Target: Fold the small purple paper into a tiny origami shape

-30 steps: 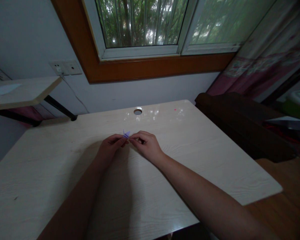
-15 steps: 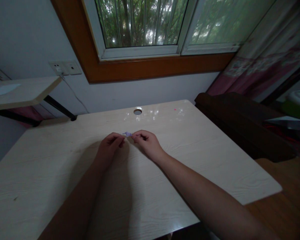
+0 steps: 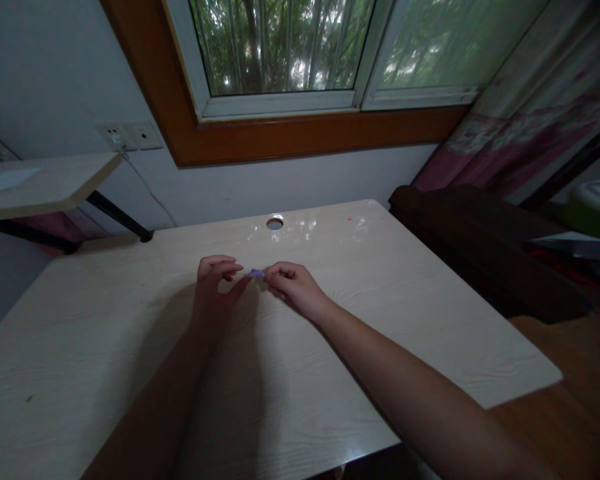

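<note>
A small purple folded piece [image 3: 255, 273], perhaps paper, is between my hands just above the desk; its exact kind is too small to make out. My right hand [image 3: 293, 285] pinches its right end between thumb and fingertips. On the other side, my left hand [image 3: 217, 287] has its fingers apart, with the thumb tip close to the piece's left edge. Whether that thumb touches it I cannot tell. Both forearms reach over the pale wood-grain desk [image 3: 380, 293].
Near the desk's back edge is a round cable hole [image 3: 275, 224], and a small pink speck [image 3: 349, 219] lies to its right. A raised shelf [image 3: 55, 183] on black legs stands at the left. Dark wooden furniture [image 3: 480, 247] borders the right side.
My left hand has loosened its pinch, its fingers lifting and spreading from the thumb. The purple piece has shifted and turned slightly. My right hand stays nearly in place.
</note>
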`<state>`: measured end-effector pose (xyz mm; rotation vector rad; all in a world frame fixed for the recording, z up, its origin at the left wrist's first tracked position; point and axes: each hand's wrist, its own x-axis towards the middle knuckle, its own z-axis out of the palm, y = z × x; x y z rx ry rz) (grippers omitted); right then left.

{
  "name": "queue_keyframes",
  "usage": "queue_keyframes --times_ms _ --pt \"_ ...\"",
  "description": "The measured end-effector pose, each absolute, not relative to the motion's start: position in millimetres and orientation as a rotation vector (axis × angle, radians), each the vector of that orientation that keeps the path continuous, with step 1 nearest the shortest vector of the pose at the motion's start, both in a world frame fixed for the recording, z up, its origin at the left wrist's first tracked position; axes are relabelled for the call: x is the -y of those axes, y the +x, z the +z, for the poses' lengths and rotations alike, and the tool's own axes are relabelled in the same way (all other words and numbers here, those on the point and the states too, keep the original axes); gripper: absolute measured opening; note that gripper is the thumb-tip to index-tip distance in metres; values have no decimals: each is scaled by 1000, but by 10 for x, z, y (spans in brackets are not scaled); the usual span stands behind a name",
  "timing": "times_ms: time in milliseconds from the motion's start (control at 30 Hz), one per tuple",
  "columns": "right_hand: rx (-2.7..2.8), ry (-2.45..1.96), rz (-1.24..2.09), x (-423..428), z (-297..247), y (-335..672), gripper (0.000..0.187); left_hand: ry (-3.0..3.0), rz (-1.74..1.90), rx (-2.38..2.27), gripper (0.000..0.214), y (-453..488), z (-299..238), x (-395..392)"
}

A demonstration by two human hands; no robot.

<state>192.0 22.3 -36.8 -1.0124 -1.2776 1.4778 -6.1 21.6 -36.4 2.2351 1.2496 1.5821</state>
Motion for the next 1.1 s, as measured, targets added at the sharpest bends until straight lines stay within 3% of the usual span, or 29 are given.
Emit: queue_keyframes --times_ms 667,900,1100 --pt "1366 -942 1562 -209 -379 1934 18 2408 1442 -1278 4 -36 -361 -204" --pt "1562 -1034 1106 -173 -415 1887 19 2303 1404 -1333 2 -54 -407 -235" --pt "1769 -971 733 -177 -369 1923 8 2275 1329 -1314 3 -33 -403 -229"
